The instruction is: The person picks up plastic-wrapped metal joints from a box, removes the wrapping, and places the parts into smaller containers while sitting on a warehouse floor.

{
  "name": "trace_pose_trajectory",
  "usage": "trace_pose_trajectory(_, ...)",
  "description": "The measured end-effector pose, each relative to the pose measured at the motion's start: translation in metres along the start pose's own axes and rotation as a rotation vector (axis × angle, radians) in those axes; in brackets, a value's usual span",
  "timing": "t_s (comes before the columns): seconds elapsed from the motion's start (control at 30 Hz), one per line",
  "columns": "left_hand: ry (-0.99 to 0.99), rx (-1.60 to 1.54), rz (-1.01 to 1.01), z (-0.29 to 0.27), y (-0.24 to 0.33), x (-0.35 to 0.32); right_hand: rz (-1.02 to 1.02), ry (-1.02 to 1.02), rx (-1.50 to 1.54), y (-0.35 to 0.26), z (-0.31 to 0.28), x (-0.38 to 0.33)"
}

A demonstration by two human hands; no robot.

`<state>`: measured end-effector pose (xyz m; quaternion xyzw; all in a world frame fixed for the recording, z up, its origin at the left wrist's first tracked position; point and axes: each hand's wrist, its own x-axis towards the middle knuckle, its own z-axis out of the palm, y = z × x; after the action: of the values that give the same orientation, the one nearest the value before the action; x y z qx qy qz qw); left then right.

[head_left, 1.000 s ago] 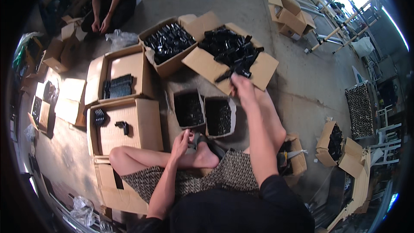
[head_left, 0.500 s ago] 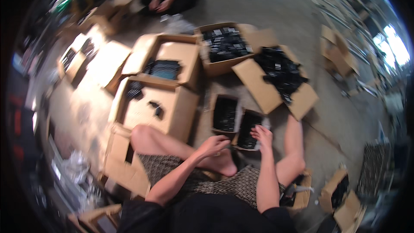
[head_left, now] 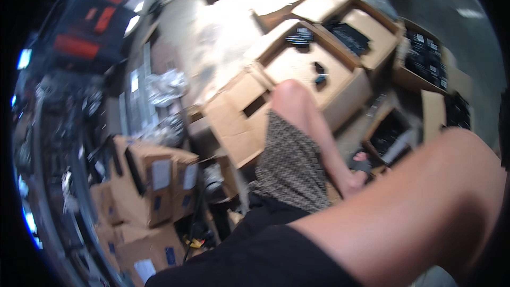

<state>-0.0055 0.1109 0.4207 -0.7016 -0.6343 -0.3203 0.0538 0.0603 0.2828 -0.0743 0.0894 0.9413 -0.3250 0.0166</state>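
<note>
My left arm, bare below a black sleeve, rises large and close across the lower right, bent at the elbow. Its hand is outside the picture, and my right hand does not show either. Behind the arm, a small open cardboard box holds black pieces too blurred to name. Beyond my bent knee stands a large open carton with a few small dark pieces inside. Farther back, another open carton contains a stack of dark pieces.
At the right, an open carton is full of black packed pieces with white labels. Several labelled cardboard boxes are heaped at the lower left, near crumpled clear plastic. Metal racking runs along the left side.
The view has swung to the left, bringing the racking and heaped boxes into sight. Both hands have left the picture, and my left arm is now raised close to the camera.
</note>
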Motion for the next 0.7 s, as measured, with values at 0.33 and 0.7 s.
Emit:
trace_pose_trajectory(0.33, 0.089, -0.096, -0.264, 0.015, -0.092, -0.094, -0.025, 0.037, -0.126, -0.013, 0.016, 0.010)
trace_pose_trajectory(0.7, -0.268, 0.440, -1.739, 0.102, -0.225, -0.455, 0.190, 0.003, 0.036, -0.035, 0.005, 0.005)
